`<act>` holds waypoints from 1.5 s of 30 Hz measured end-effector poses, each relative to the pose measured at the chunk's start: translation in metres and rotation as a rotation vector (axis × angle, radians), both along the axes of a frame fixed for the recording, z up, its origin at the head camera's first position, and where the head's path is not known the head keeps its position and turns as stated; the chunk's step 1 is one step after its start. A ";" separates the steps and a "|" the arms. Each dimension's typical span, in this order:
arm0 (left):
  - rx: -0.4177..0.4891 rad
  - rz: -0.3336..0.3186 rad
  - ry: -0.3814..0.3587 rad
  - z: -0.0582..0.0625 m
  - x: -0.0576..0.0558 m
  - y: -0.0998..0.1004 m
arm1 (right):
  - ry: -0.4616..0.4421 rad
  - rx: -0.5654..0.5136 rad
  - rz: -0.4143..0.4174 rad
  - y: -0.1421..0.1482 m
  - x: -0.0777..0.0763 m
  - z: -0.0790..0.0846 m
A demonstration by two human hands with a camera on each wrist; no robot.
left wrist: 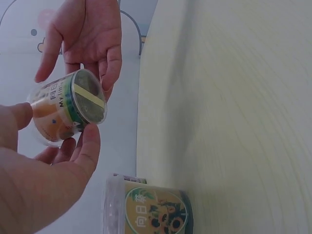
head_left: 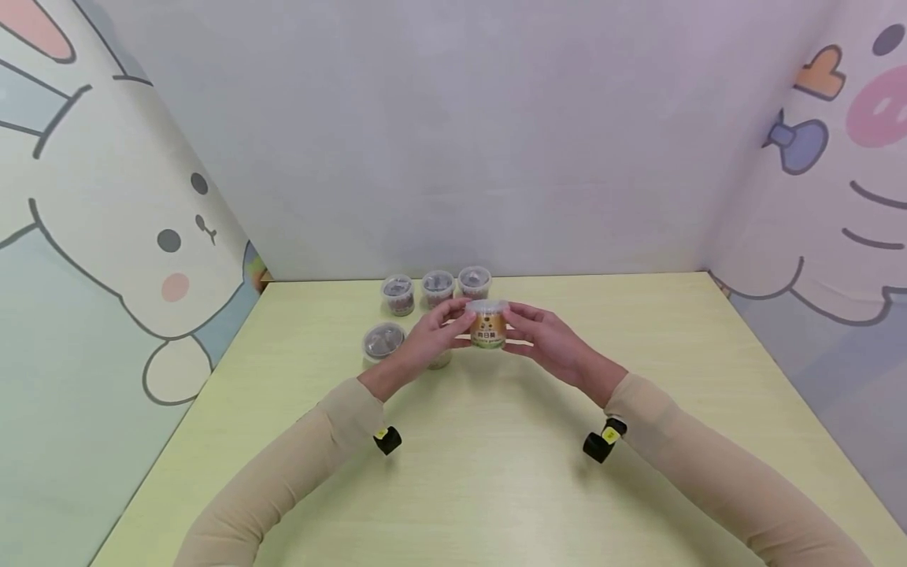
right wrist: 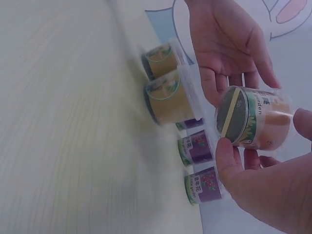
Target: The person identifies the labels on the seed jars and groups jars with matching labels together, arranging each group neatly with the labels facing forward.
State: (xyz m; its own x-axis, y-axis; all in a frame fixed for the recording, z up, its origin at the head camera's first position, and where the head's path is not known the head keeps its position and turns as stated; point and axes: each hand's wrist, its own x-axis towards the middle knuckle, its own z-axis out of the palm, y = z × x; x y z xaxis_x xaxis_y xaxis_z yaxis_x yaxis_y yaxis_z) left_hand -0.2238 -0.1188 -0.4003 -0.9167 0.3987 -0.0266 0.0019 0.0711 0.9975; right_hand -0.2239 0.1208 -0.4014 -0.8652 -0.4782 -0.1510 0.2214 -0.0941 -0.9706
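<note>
A small clear-lidded plastic tub [head_left: 488, 324] with an orange and green label is held up above the table between both hands. The left hand [head_left: 429, 337] grips its left side, thumb in front and fingers behind and below. From the right, the right hand [head_left: 556, 346] holds the opposite side with thumb and fingertips. In the left wrist view, a pale strip crosses the dark base of the tub [left wrist: 90, 100]. A similar sunflower-labelled tub [left wrist: 156, 209] stands beneath the left hand. Partly hidden behind the left hand is another tub [head_left: 441, 361].
Three lidded tubs [head_left: 438, 290] stand in a row at the table's back; their labels show purple in the right wrist view [right wrist: 197, 146]. A further tub [head_left: 383, 342] is left of the left hand. Cartoon-printed walls [head_left: 453, 157] enclose the pale wooden table [head_left: 482, 488].
</note>
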 end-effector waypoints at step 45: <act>-0.426 -0.195 0.363 0.012 -0.020 -0.020 | 0.412 0.454 0.136 0.001 -0.020 -0.002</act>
State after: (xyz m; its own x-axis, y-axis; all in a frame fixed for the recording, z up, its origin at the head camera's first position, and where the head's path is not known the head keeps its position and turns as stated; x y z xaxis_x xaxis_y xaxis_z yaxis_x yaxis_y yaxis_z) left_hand -0.2437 -0.1384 -0.3882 -0.8080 0.5837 0.0806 0.3913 0.4294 0.8139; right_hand -0.2437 0.1221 -0.4034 -0.8314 -0.5548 -0.0316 -0.1988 0.3500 -0.9154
